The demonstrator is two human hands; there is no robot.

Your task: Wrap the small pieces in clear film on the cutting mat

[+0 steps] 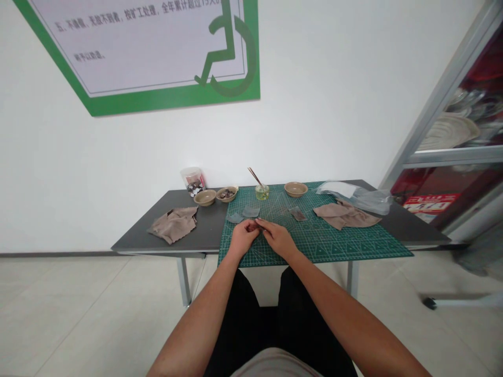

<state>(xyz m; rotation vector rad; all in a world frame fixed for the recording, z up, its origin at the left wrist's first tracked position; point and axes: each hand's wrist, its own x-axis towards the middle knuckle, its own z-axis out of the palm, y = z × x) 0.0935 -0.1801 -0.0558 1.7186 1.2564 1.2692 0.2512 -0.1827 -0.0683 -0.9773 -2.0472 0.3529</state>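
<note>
My left hand [244,236] and my right hand [278,238] meet over the near part of the green cutting mat [338,246]. The fingers of both are closed, with the fingertips together on a small dark brownish piece [253,226]. Its kind is too small to make out and mostly hidden by the fingers. Just beyond my hands lie small clear plastic bags [251,211] and another clear bag [234,218]. To the right of my right hand is a small bag with dark contents [297,213].
Along the back stand a clear tub [193,180], a tan bowl [205,197], a bowl of dark pieces [227,194], a glass jar with sticks [262,192] and another bowl [296,189]. Brown cloths [175,224] [346,213] flank the mat; a large plastic bag [356,195] lies right.
</note>
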